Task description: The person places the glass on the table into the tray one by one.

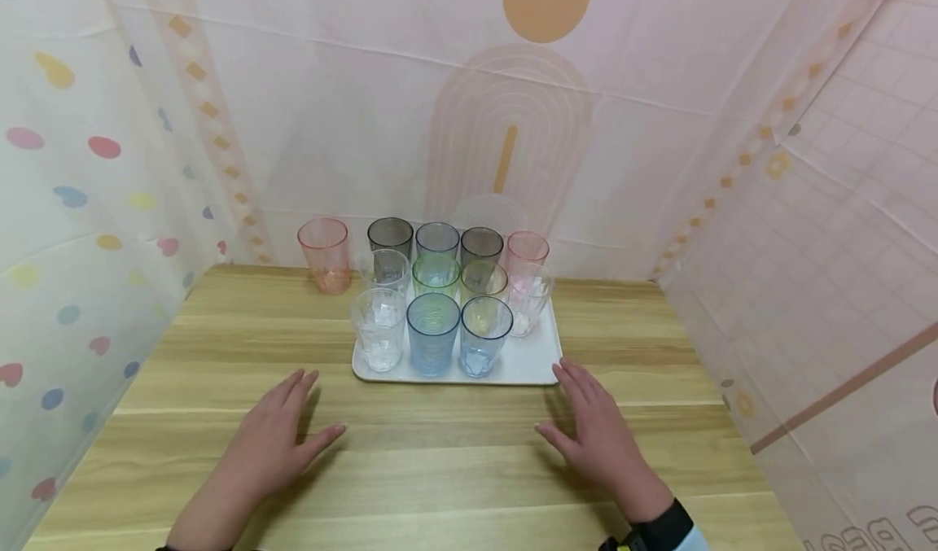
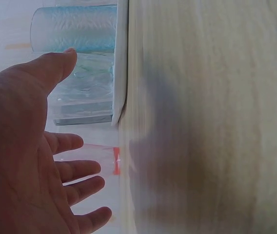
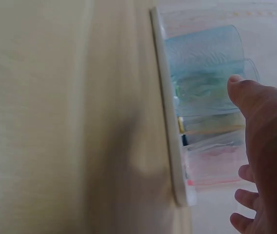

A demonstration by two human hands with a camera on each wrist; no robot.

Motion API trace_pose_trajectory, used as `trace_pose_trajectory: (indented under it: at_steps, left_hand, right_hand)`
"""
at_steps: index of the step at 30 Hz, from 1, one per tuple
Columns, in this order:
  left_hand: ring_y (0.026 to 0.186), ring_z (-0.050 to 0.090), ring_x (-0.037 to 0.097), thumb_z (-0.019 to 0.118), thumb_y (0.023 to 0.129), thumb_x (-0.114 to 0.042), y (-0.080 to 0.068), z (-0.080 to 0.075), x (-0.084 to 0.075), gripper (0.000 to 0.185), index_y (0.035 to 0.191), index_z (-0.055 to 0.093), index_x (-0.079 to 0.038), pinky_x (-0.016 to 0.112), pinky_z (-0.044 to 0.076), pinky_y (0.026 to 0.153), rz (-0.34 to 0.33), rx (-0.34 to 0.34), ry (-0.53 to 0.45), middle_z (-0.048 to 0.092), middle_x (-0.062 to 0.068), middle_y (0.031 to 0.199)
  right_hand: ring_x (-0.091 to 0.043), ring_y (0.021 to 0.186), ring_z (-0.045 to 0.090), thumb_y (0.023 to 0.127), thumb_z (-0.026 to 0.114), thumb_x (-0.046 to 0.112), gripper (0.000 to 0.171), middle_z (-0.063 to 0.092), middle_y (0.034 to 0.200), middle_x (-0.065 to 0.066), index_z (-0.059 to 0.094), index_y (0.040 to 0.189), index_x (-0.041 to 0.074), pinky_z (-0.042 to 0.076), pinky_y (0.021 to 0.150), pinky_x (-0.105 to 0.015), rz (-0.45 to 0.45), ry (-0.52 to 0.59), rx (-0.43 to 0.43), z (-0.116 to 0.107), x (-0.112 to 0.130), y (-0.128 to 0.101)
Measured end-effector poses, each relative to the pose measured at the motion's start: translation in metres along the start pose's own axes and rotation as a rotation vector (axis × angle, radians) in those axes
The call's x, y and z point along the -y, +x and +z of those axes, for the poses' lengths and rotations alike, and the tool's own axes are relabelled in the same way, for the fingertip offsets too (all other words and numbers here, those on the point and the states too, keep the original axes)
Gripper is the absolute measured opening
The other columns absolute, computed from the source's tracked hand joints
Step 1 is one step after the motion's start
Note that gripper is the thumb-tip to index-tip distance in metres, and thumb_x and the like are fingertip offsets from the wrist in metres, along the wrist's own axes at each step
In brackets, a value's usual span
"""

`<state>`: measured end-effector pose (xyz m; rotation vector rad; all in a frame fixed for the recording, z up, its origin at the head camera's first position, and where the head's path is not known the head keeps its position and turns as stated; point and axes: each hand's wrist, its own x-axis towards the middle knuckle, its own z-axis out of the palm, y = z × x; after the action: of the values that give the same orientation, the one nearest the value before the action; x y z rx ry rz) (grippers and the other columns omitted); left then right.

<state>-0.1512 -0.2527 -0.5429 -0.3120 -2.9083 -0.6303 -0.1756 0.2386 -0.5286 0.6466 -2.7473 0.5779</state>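
A white tray (image 1: 538,354) holds several tumblers in rows. At its front stand a clear tumbler (image 1: 381,331), a blue tumbler (image 1: 432,339) and a light blue one with a dark rim (image 1: 484,343). Behind them are green, yellowish, grey and pink ones, partly hidden. An orange-pink tumbler (image 1: 326,258) stands on the table left of the tray. My left hand (image 1: 274,441) hovers in front of the tray's left side, fingers spread, holding nothing. The right hand (image 1: 597,429), also holding nothing, has its fingertips near the tray's front right corner; contact cannot be told.
Beneath everything is a wood-grain table (image 1: 440,470). A patterned pale cloth (image 1: 352,128) hangs behind its back edge, and similar cloths line the left and right sides. A black band (image 1: 663,526) circles the right wrist.
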Motion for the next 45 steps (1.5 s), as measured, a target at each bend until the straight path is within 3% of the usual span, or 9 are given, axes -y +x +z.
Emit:
trace_pose_trajectory:
  at_steps: [8,12,15,18,20,24,31,38,45]
  left_hand:
    - [0.143,0.043,0.067,0.079,0.099,-0.058,0.003,0.0,0.007,0.099,0.162,0.042,0.008,0.082,0.036,0.114,-0.003,0.015,-0.034,0.039,0.042,0.163]
    - [0.142,0.044,0.066,0.081,0.101,-0.048,0.019,-0.012,0.023,0.092,0.159,0.044,0.011,0.082,0.036,0.114,0.008,0.003,-0.131,0.043,0.044,0.159]
    - [0.143,0.042,0.067,0.074,0.106,-0.05,0.048,-0.027,0.048,0.089,0.163,0.04,0.01,0.083,0.035,0.113,-0.044,0.031,-0.23,0.042,0.043,0.161]
    - [0.148,0.037,0.066,0.062,0.109,-0.062,0.087,-0.037,0.079,0.093,0.167,0.035,0.006,0.084,0.034,0.113,-0.16,0.051,-0.328,0.037,0.041,0.166]
    - [0.151,0.034,0.064,0.058,0.107,-0.069,0.113,-0.039,0.097,0.099,0.168,0.034,0.005,0.083,0.034,0.114,-0.233,0.017,-0.39,0.034,0.039,0.168]
    - [0.154,0.037,0.054,0.064,0.103,-0.07,0.162,-0.039,0.119,0.104,0.17,0.031,0.003,0.073,0.034,0.122,-0.299,-0.149,-0.518,0.038,0.033,0.169]
    - [0.16,0.032,0.049,0.074,0.103,-0.057,0.214,-0.042,0.113,0.107,0.176,0.015,-0.005,0.068,0.03,0.127,-0.23,-0.216,-0.656,0.029,0.027,0.175]
    - [0.158,0.035,0.043,0.079,0.101,-0.056,0.236,-0.033,0.109,0.109,0.177,0.017,-0.009,0.065,0.03,0.129,-0.184,-0.207,-0.672,0.034,0.023,0.173]
    - [0.154,0.038,0.043,0.077,0.101,-0.057,0.242,-0.029,0.104,0.103,0.176,0.024,-0.011,0.065,0.036,0.125,-0.179,-0.209,-0.655,0.04,0.02,0.169]
  right_hand:
    - [-0.044,0.156,0.044,0.095,0.086,0.048,0.092,0.047,0.17,-0.017,0.046,0.167,0.006,0.041,0.122,-0.068,0.017,-0.028,-0.002,0.008,0.002,-0.023]
    - [-0.042,0.157,0.042,0.096,0.085,0.049,0.092,0.046,0.171,-0.015,0.045,0.168,0.007,0.039,0.123,-0.067,0.024,-0.016,0.006,0.01,0.002,-0.024]
    - [-0.039,0.16,0.04,0.098,0.083,0.051,0.091,0.044,0.173,-0.012,0.044,0.169,0.009,0.038,0.125,-0.065,0.031,-0.007,0.026,0.01,0.002,-0.023]
    - [-0.038,0.16,0.04,0.097,0.084,0.051,0.091,0.044,0.173,-0.012,0.045,0.168,0.008,0.038,0.125,-0.065,0.027,0.012,0.029,0.011,0.003,-0.021]
    - [-0.038,0.159,0.041,0.097,0.085,0.05,0.091,0.044,0.173,-0.013,0.046,0.167,0.007,0.039,0.125,-0.065,0.025,0.027,0.03,0.012,0.003,-0.021]
    - [-0.038,0.159,0.041,0.097,0.085,0.048,0.09,0.044,0.173,-0.014,0.046,0.167,0.006,0.039,0.125,-0.065,0.025,0.048,0.029,0.013,0.004,-0.022]
    - [-0.037,0.158,0.042,0.096,0.086,0.048,0.092,0.044,0.172,-0.014,0.046,0.167,0.006,0.039,0.126,-0.062,0.012,0.063,0.013,0.012,0.004,-0.022]
    - [-0.035,0.16,0.04,0.096,0.085,0.05,0.094,0.042,0.175,-0.011,0.043,0.169,0.007,0.036,0.127,-0.06,0.051,0.073,0.043,0.011,0.004,-0.023]
    - [-0.037,0.159,0.04,0.097,0.086,0.048,0.094,0.041,0.175,-0.013,0.042,0.169,0.006,0.037,0.126,-0.062,0.068,0.077,0.039,0.009,0.005,-0.024]
